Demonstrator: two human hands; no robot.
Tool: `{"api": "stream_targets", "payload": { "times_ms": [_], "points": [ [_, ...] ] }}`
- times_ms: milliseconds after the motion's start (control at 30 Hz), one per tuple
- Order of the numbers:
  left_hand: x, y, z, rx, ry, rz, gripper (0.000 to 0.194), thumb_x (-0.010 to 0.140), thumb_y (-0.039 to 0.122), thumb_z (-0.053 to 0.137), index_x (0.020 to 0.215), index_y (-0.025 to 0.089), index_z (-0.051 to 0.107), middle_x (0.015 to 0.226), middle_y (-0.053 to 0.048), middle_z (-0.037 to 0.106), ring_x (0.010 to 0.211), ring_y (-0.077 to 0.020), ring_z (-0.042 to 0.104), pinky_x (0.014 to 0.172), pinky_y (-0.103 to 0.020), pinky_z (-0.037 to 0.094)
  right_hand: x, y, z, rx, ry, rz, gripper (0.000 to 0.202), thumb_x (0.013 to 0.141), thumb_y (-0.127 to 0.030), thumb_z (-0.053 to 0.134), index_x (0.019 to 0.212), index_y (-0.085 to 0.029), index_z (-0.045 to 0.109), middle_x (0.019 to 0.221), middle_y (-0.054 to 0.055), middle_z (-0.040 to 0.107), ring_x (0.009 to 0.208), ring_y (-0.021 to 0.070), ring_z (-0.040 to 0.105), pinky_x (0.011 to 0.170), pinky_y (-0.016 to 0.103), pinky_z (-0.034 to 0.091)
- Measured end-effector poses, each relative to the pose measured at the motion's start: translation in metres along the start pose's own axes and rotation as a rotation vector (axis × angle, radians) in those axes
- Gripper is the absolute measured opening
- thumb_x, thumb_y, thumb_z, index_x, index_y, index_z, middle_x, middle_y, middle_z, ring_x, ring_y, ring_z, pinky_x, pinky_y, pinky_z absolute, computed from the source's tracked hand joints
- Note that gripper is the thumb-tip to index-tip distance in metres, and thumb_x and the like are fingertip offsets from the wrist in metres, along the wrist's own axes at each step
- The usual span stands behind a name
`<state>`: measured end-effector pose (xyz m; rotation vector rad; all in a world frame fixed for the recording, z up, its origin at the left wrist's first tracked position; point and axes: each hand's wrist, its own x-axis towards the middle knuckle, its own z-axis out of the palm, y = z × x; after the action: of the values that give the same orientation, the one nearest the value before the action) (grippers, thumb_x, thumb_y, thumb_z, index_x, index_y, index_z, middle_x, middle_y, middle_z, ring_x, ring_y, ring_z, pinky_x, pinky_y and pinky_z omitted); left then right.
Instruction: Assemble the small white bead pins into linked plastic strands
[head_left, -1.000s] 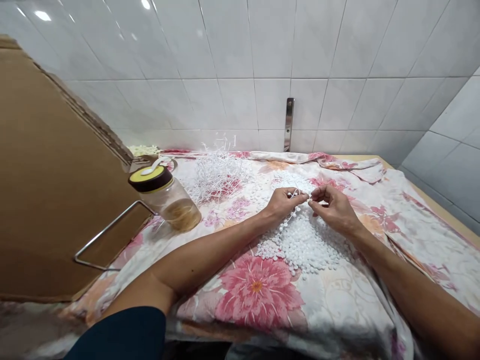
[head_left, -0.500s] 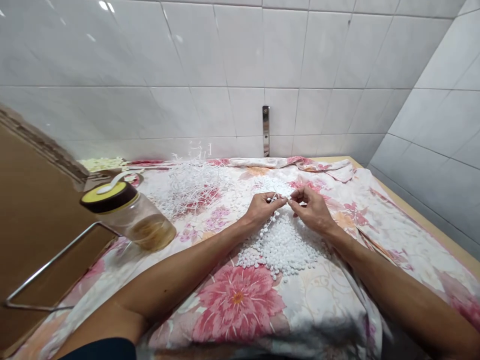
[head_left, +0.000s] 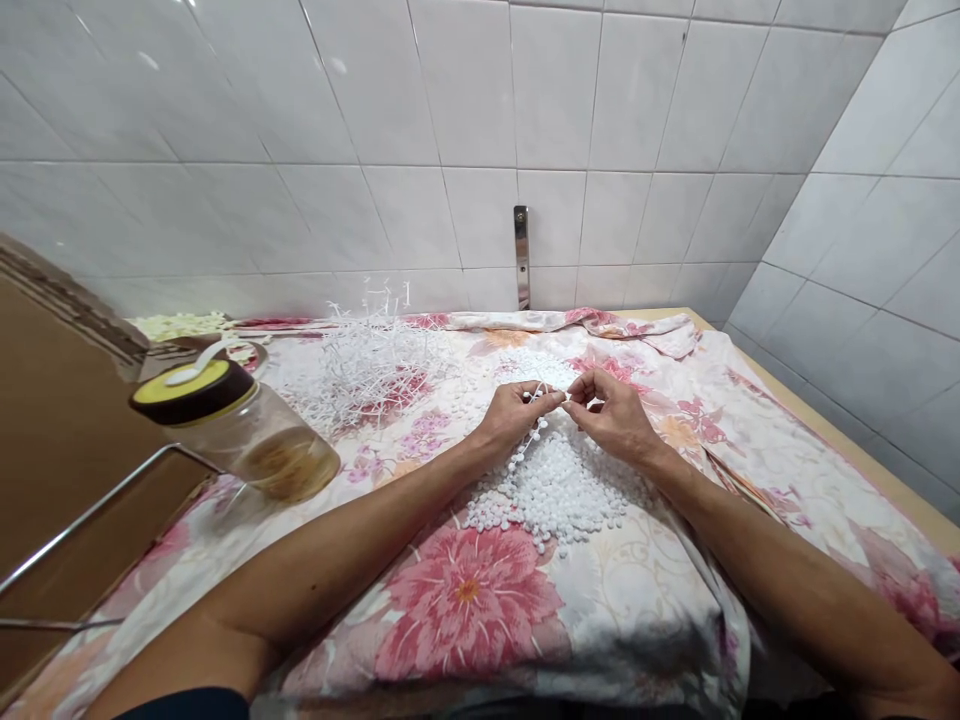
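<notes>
Small white beads (head_left: 562, 490) lie heaped on the flowered cloth (head_left: 472, 600), below and around both hands. My left hand (head_left: 519, 412) is closed on a thin white piece with round bead-like ends, some of which hang below its fingers. Close on the right, my right hand (head_left: 606, 410) pinches at the tip of my left fingers; whatever lies between its thumb and forefinger is too small to name. A tangled pile of thin white plastic sprigs (head_left: 375, 370) sits behind and left of my hands.
A clear bottle (head_left: 289, 462) with brown liquid and a yellow-and-black lid stands at the left, beside a cardboard box (head_left: 60, 400) and a metal wire frame (head_left: 90, 525). Pale yellow pieces (head_left: 180, 325) lie at the back left, near the tiled wall (head_left: 465, 100).
The whole view has shifted slightly, so everything sits a little further left. Both hands stay together over the beads, with only slight finger movement.
</notes>
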<state>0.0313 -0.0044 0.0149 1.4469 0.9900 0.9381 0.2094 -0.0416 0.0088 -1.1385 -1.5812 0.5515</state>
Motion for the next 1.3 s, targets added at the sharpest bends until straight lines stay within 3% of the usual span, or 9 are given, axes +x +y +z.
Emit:
{"api": "stream_targets", "payload": {
  "times_ms": [333,633,767,1133,1300],
  "points": [
    [0.002,0.003,-0.003,-0.036,-0.047,-0.082,0.041,0.067,0.055,0.081,0.07,0.018,0.063,0.055,0.004,0.049,0.045,-0.0076,0.037,0.045,-0.024,0.024,0.0,0.006,-0.002,0.111,-0.008,0.109,0.023,0.08,-0.037,0.074,0.09,-0.02,0.063,0.078,0.002,0.063,0.068,0.0167,0.061,0.05,0.029,0.058],
    [0.005,-0.009,-0.006,-0.044,-0.128,0.056,0.044,0.071,0.056,0.083,0.08,0.015,0.07,0.059,0.005,0.049,0.055,-0.0084,0.039,0.054,-0.024,0.028,-0.004,0.003,-0.004,0.094,-0.054,0.105,0.029,0.081,-0.041,0.08,0.094,-0.02,0.064,0.08,0.002,0.064,0.068,0.0161,0.062,0.052,0.029,0.06],
    [0.006,-0.013,-0.006,-0.061,-0.106,0.068,0.045,0.07,0.056,0.083,0.076,0.015,0.067,0.06,0.005,0.049,0.056,-0.0084,0.039,0.055,-0.025,0.028,-0.006,0.006,-0.004,0.153,-0.095,0.099,0.036,0.08,-0.044,0.084,0.099,-0.02,0.065,0.083,0.002,0.066,0.07,0.0165,0.064,0.054,0.029,0.063],
    [0.004,-0.01,0.001,0.013,-0.055,0.149,0.04,0.074,0.053,0.077,0.074,0.014,0.069,0.066,0.003,0.055,0.061,-0.0093,0.043,0.06,-0.025,0.032,-0.001,0.001,-0.003,0.177,-0.04,0.148,0.041,0.075,-0.047,0.087,0.094,-0.019,0.064,0.076,0.0,0.063,0.061,0.0145,0.063,0.048,0.028,0.06],
    [0.0,-0.004,0.001,-0.01,-0.042,0.08,0.043,0.071,0.056,0.079,0.074,0.015,0.067,0.063,0.004,0.052,0.057,-0.0092,0.041,0.056,-0.025,0.031,0.0,-0.001,-0.002,0.17,-0.04,0.122,0.037,0.076,-0.046,0.084,0.091,-0.02,0.062,0.076,0.001,0.062,0.064,0.0151,0.062,0.048,0.028,0.06]
  ]
}}
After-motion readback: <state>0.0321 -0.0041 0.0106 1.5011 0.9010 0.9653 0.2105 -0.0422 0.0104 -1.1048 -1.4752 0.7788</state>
